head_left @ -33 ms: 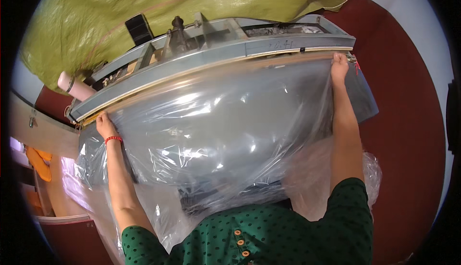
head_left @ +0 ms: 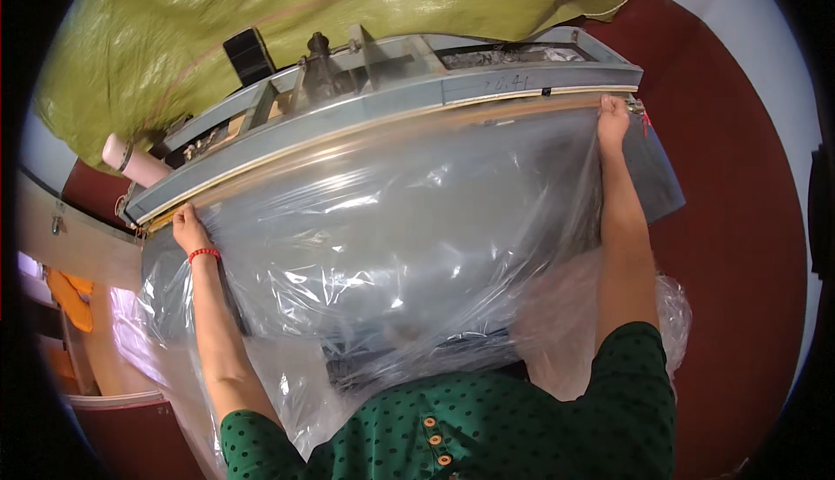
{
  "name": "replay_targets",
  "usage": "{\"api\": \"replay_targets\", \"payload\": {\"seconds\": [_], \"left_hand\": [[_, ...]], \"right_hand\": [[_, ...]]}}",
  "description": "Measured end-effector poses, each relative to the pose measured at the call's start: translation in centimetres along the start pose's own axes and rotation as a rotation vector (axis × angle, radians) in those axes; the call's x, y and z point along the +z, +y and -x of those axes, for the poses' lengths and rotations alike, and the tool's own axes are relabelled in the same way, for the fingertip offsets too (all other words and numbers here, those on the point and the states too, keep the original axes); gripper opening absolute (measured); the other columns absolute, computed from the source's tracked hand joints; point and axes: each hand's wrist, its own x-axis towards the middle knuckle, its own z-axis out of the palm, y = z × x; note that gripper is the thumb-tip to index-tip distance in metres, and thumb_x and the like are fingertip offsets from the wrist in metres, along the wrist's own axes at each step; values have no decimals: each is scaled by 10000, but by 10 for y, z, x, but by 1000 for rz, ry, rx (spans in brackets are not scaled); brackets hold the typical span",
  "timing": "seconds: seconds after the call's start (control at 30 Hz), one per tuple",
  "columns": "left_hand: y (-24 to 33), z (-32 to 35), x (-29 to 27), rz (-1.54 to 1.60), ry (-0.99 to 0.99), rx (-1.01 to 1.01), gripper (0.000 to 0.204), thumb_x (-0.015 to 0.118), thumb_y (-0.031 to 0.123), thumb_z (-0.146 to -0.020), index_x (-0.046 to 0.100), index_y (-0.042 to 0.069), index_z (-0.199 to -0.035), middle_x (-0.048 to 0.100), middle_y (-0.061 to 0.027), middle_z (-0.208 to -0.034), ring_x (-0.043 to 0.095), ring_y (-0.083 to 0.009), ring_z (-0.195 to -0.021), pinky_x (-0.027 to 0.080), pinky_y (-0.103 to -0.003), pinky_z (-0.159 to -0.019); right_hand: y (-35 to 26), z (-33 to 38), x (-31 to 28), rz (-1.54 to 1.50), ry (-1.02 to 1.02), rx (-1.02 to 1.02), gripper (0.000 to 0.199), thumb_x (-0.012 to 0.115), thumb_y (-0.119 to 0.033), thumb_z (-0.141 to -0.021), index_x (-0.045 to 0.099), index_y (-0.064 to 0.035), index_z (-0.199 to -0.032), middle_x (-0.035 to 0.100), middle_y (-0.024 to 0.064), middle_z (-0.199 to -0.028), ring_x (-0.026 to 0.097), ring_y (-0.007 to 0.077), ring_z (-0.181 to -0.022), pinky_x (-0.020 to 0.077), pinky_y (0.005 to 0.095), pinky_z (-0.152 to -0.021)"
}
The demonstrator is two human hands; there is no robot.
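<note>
While the bare left hand [head_left: 188, 230] and bare right hand [head_left: 613, 122] clamp fingers on clear, wrinkled plastic sheeting [head_left: 383, 250], uneven pulling could skew it. Hard tugging might tear it.

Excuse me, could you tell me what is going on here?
A person in a green dotted top is holding a clear plastic sheet along a long metal frame. The left hand grips it near the frame's left end, and the right hand near the right end, fingers closed on both sides. Between the hands, the sheet spreads out, with loose, crinkled folds toward the person.
</note>
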Motion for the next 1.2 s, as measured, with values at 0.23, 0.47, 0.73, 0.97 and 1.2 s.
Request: {"api": "replay_targets", "payload": {"seconds": [0.23, 0.47, 0.73, 0.97, 1.2], "left_hand": [[-8, -7, 1, -44, 50, 33, 132, 549, 94, -791, 493, 61, -677, 469, 33, -633, 394, -51, -552, 317, -179, -497], [-1, -7, -8, 4, 137, 1, 185, 397, 131, -810, 517, 0, -755, 526, -33, -685, 495, -112, -606, 454, -250, -542], [63, 31, -20, -3, -264, -104, 37, 494, 57, -803, 505, 51, -837, 482, -1, -698, 467, -91, -615, 396, -212, -550], [145, 96, -83, 188, -162, 171, 52, 506, 55, -818, 484, 69, -863, 486, 13, -822, 456, -68, -800, 368, -207, -734], [93, 95, -144, -1110, -398, 445, 309, 654, 195, -714, 534, -6, -915, 551, -128, -965, 508, -283, -923, 383, -367, -846]], "right_hand": [[-16, 4, 8, 52, 133, 23, 150, 595, -166, -784, 539, -26, -775, 540, 19, -642, 501, 96, -572, 416, 232, -551], [-40, 4, 5, -147, 185, 242, 91, 514, -92, -799, 477, -17, -836, 544, 84, -705, 538, 149, -546, 416, 260, -420], [-127, 43, 18, 141, 258, -248, 234, 558, -131, -777, 529, 17, -957, 551, 136, -937, 501, 280, -916, 368, 373, -843], [-313, 217, 63, -144, -438, -855, 160, 583, -111, -753, 556, -51, -899, 544, 93, -936, 492, 253, -944, 357, 358, -853], [-236, 210, 22, -280, -1001, -165, 167, 661, -168, -740, 598, -14, -730, 562, 1, -655, 490, 75, -622, 411, 222, -577]]}}
